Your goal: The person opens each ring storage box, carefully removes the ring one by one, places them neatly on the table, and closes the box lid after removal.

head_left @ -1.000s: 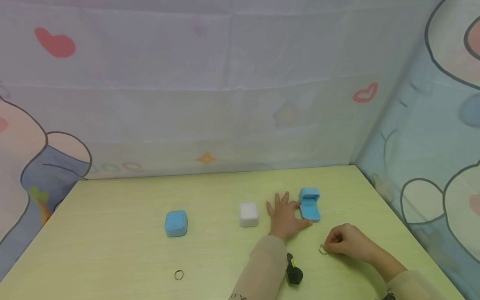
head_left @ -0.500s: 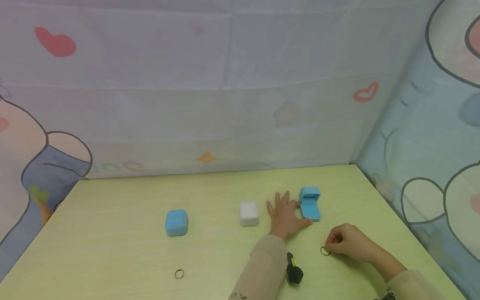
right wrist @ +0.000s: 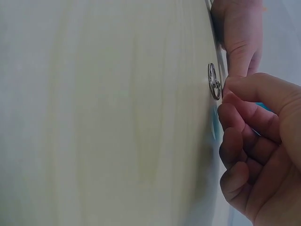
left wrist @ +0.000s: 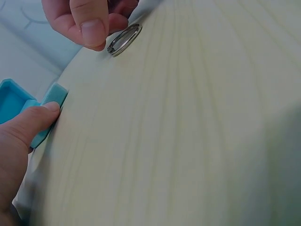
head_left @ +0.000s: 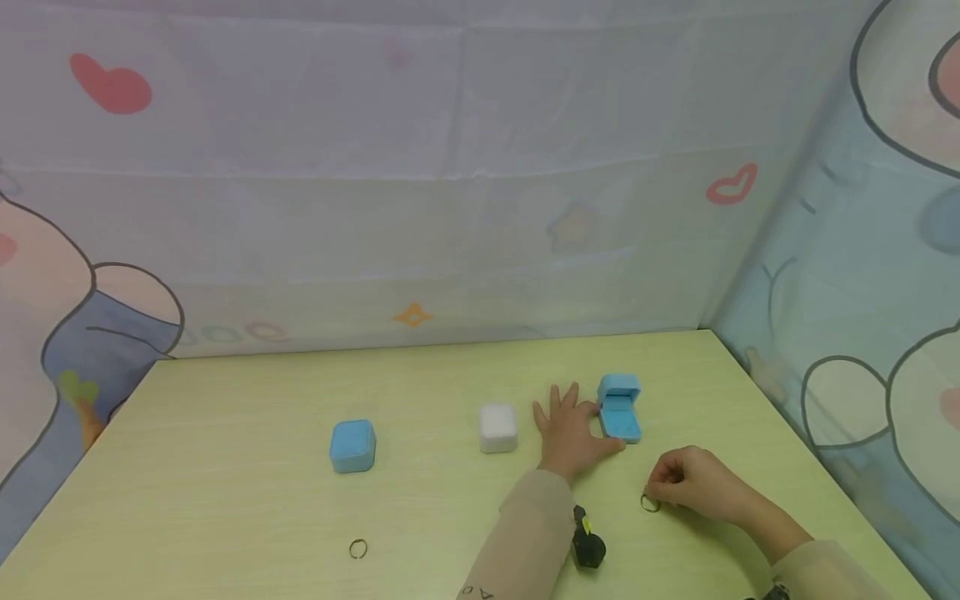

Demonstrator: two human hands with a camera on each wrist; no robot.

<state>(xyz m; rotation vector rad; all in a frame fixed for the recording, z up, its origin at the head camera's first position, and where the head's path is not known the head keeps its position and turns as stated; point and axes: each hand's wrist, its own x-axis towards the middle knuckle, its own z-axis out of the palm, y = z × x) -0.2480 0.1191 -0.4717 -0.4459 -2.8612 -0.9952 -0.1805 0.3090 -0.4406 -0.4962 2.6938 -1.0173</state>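
In the head view, my left hand (head_left: 572,433) holds the light-blue ring box (head_left: 620,425), whose lid stands raised. The thumb lies along the box's front edge, the index finger touches its left side, and the other fingers spread on the table. To the right and nearer, my right hand (head_left: 697,483) pinches a thin silver-coloured ring (left wrist: 124,40) at the fingertips, low over the table. Its other fingers are curled, as the right wrist view shows. Part of the ring's contact with the fingertips is hidden.
A white box (head_left: 498,428) stands left of my left hand, and a closed blue box (head_left: 352,446) farther left. Another ring (head_left: 358,548) lies near the front. A black object (head_left: 588,542) with a yellow mark sits beside the left sleeve. Printed cloth hangs behind and at the right.
The ring at my right fingertips has shifted and tilted slightly, with small finger movements. My left hand and the boxes stay in place.
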